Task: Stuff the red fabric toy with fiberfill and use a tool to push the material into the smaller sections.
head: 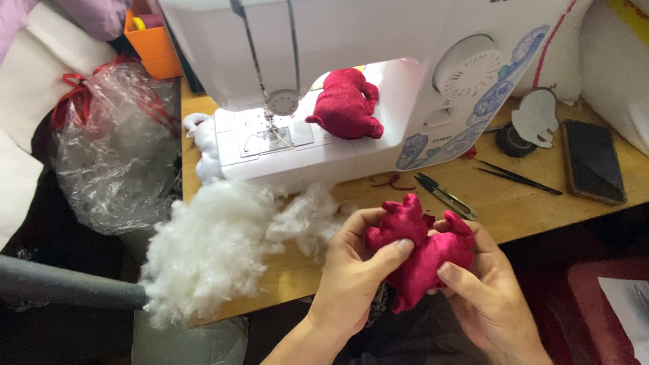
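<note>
both hands [421,280] grip a red velvet toy [424,251] beside white stuffing [212,251].

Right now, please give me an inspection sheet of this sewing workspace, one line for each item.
Surface: wooden table, partly covered.
Job's things: red plush toy held in both hands; a second red plush toy on the sewing machine.
Clutter: white stuffing pile, thread snips, tweezers, phone, tape roll.
Grippers: left hand and right hand both grip the toy.
Cables: nothing seen.
Surroundings: clear plastic bag, orange box.
</note>
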